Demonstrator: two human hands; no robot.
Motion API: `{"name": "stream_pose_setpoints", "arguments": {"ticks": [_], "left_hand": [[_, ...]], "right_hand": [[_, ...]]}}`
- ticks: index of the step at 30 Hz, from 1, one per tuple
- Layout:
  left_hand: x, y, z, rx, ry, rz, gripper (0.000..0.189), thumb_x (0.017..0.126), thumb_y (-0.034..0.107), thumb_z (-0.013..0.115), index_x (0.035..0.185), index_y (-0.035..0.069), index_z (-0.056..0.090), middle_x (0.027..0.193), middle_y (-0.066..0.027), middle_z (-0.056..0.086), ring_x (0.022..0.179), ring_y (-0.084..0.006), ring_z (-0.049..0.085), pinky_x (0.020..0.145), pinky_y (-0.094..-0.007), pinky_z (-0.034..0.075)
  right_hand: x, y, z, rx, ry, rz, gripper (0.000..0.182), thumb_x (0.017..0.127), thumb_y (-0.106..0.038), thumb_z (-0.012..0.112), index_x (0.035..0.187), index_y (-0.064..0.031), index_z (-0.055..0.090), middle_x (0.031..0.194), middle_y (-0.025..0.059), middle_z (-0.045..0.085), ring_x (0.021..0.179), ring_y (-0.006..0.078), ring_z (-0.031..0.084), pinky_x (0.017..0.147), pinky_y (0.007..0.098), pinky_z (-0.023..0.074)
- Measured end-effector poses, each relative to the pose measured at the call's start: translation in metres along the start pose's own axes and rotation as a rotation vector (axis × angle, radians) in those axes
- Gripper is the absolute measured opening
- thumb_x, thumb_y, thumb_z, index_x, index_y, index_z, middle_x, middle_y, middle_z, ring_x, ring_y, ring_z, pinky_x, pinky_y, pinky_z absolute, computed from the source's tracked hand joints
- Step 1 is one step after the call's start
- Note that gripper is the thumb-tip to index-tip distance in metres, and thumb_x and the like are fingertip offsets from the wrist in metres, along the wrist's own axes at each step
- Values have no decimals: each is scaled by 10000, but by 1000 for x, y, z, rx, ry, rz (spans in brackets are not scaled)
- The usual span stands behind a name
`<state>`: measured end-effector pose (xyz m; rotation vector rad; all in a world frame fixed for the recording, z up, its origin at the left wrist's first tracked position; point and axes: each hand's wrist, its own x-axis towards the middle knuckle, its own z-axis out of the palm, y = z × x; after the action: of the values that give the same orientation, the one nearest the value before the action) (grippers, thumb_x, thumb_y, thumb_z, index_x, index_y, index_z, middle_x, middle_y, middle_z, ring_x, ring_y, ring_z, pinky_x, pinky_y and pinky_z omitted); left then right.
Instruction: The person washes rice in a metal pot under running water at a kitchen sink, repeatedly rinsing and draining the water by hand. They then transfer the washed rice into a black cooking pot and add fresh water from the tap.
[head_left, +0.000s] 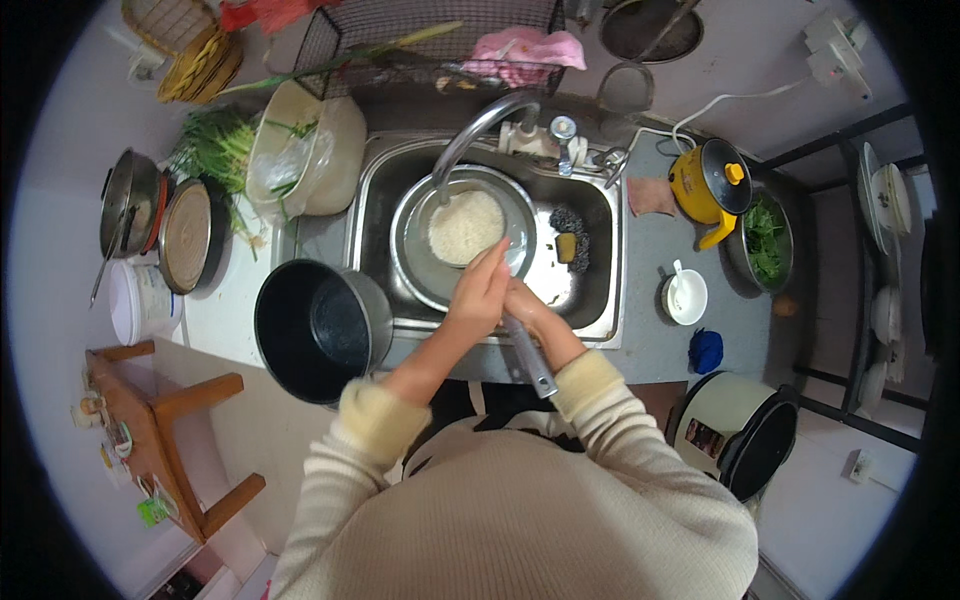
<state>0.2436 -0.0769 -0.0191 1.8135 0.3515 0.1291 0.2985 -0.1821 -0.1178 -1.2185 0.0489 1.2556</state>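
Note:
In the sink (600, 304), a round metal basin (405, 259) stands under the curved faucet (472, 133). White rice (466, 225) lies in a rounded mass inside it, with cloudy water around. My right hand (527, 304) is closed around a grey utensil handle (531, 358) that points back towards my body. My left hand (480, 291) is over the basin's near rim, against my right hand, fingers straight and close together. Whether it also grips the handle is hidden. The utensil's far end is covered by my hands. A dark, deep cooking pot (311, 330) stands to the left.
A dark scouring pad (568, 220) and yellow sponge (566, 247) lie in the sink. Rightward are a yellow electric pot (690, 184), a white bowl (688, 300), a bowl of greens (765, 247) and an electric cooker (701, 420). Leftward are a beige bin (341, 161) and green onions (217, 146).

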Motion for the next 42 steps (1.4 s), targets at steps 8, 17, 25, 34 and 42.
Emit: {"name": "stream_pose_setpoints", "arguments": {"ticks": [8, 17, 25, 34, 42], "left_hand": [[147, 15, 90, -378, -13, -424, 557, 929, 340, 409, 1348, -11, 308, 1309, -205, 431, 1187, -297, 430, 976, -340, 324], [184, 32, 124, -573, -202, -490, 331, 896, 301, 457, 973, 17, 607, 930, -63, 585, 849, -153, 492, 781, -310, 362], [225, 39, 138, -505, -197, -523, 329, 857, 373, 443, 840, 69, 567, 804, -56, 539, 768, -167, 466, 698, -331, 350], [238, 23, 142, -456, -210, -395, 368, 870, 369, 445, 930, 40, 599, 906, -94, 580, 844, -197, 508, 748, -373, 386], [79, 48, 86, -116, -2, 61, 398, 898, 259, 495, 1167, -32, 524, 1095, -232, 585, 1033, -364, 549, 895, -373, 413]], "right_hand": [[10, -9, -1, -166, -42, -284, 361, 860, -150, 578, 1181, -4, 502, 1044, 109, 599, 860, 184, 591, 707, 315, 483], [26, -3, -14, -79, -96, -293, 335, 863, -171, 588, 1141, -9, 494, 1036, 101, 576, 887, 189, 571, 747, 319, 473], [47, 10, -28, 8, -123, -182, 257, 863, -173, 584, 1054, -19, 509, 937, 80, 568, 807, 181, 552, 706, 312, 459], [46, 14, -32, 34, -141, -103, 182, 863, -176, 580, 957, -30, 525, 826, 55, 559, 717, 171, 531, 660, 303, 442], [36, 9, -20, 61, -161, 40, 143, 863, -178, 576, 870, -40, 540, 727, 34, 550, 638, 162, 512, 620, 296, 428]]}}
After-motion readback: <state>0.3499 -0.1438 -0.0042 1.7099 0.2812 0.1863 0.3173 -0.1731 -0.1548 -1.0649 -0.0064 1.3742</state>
